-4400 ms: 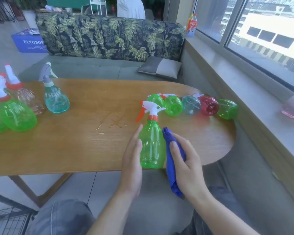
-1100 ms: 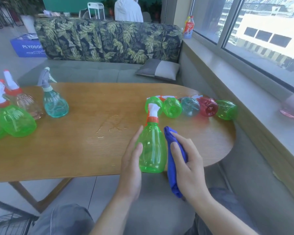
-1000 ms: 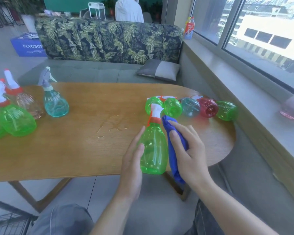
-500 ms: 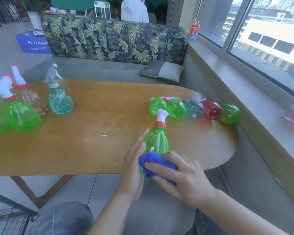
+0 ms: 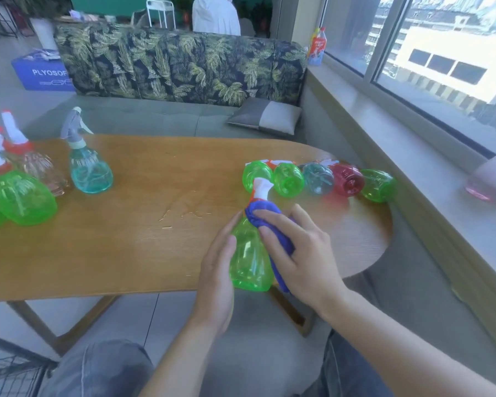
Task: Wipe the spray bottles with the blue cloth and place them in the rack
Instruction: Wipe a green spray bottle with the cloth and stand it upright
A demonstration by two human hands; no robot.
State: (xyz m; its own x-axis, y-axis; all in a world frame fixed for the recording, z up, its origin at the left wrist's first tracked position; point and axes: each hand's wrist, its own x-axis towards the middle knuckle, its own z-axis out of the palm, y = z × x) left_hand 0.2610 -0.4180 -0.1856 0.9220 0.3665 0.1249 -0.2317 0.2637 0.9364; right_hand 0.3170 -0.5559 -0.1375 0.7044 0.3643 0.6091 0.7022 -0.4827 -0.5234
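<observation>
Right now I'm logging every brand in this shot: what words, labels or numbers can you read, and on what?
"PLYOSOF", cut off by the sofa: white letters on the blue box on the floor, far left.
Smaller white line under it: too blurred to read.
Label on the red bottle on the windowsill: too small to read.
Spray bottles on the table: no readable print.

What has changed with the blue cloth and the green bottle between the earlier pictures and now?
The right hand moved the blue cloth from the side of the green bottle to its base, and now up to the neck below the white sprayer. The bottle's nozzle turned from pointing left to pointing away. The left hand still steadies the bottle; the row of lying bottles stayed.
</observation>
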